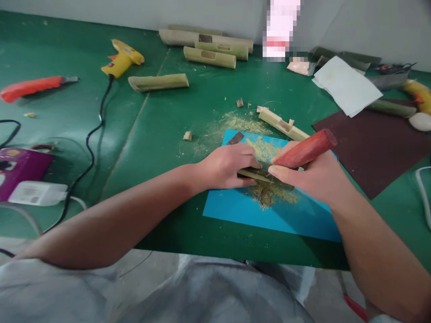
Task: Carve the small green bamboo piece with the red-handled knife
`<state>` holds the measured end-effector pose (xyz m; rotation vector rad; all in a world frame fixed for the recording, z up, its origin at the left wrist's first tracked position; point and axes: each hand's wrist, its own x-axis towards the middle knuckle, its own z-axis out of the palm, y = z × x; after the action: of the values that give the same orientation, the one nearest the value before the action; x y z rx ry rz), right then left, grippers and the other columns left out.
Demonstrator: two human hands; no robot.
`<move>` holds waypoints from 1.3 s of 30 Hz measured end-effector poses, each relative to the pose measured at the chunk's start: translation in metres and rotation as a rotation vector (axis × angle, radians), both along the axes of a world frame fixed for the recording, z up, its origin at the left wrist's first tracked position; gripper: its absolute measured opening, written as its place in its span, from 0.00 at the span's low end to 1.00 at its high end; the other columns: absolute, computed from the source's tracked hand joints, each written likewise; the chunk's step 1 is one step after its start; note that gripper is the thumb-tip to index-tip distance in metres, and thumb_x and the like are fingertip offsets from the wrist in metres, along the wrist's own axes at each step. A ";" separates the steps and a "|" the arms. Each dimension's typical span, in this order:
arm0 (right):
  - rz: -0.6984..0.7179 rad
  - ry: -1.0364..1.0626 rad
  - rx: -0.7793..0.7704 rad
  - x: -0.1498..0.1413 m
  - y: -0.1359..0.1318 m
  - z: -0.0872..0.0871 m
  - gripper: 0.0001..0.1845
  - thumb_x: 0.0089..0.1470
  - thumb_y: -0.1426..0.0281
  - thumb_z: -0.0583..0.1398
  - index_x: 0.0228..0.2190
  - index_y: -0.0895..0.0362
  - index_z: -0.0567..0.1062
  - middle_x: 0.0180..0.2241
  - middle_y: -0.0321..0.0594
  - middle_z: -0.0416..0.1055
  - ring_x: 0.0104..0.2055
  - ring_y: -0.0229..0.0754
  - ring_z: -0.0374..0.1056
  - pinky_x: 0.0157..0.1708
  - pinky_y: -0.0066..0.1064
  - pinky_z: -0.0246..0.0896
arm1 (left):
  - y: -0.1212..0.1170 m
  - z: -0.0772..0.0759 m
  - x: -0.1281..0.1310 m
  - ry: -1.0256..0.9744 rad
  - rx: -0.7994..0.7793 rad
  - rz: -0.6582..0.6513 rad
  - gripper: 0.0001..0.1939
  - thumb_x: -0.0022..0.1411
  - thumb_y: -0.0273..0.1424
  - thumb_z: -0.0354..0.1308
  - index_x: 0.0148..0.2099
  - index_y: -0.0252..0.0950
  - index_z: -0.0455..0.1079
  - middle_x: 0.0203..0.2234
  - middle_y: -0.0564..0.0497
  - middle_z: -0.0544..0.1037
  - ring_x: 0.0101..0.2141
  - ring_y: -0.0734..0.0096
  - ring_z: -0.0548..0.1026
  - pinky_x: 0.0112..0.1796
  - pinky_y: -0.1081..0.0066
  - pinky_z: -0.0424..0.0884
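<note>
Dark bamboo piece (281, 180), split, clamped in left hand (230, 167); right hand (305, 172) gripping red handle (306, 149). Blue sheet (229, 208) underneath, green table (168, 134), pale wall (134, 15) behind.

Open table (153, 128) before 1 bamboo tube (158, 82) — black cord (89, 142) bars left.

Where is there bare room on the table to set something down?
The green table looks bare between black cord, lone bamboo tube and left forearm; so does the brown sheet. Crowded: around left hand and right hand, with shavings, and back right, around white paper.
</note>
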<state>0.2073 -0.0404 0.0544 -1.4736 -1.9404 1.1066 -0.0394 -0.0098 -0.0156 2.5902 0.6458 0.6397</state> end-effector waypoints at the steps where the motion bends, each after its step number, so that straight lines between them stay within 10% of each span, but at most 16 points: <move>1: -0.023 0.021 -0.012 -0.002 0.000 0.000 0.17 0.51 0.56 0.69 0.23 0.50 0.71 0.27 0.36 0.73 0.29 0.43 0.67 0.28 0.38 0.66 | 0.000 0.001 0.000 0.007 -0.002 0.003 0.12 0.67 0.38 0.64 0.47 0.36 0.76 0.39 0.44 0.81 0.42 0.63 0.79 0.44 0.66 0.77; 20: -0.015 0.065 -0.160 -0.005 -0.001 -0.008 0.26 0.57 0.43 0.66 0.24 0.51 0.72 0.22 0.33 0.66 0.24 0.39 0.61 0.25 0.35 0.58 | -0.001 -0.001 0.003 -0.038 0.061 0.014 0.12 0.64 0.37 0.66 0.45 0.35 0.76 0.37 0.45 0.80 0.39 0.63 0.79 0.40 0.67 0.76; 39: -0.008 0.136 -0.345 -0.011 0.007 -0.003 0.16 0.58 0.57 0.64 0.24 0.54 0.78 0.22 0.35 0.75 0.20 0.35 0.67 0.20 0.30 0.60 | -0.002 0.001 0.001 0.039 0.030 0.041 0.13 0.65 0.39 0.65 0.45 0.35 0.77 0.40 0.44 0.81 0.40 0.63 0.80 0.41 0.68 0.77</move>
<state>0.1964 -0.0332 0.0518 -1.5276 -1.7102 1.5559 -0.0381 -0.0118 -0.0146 2.6287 0.7081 0.6177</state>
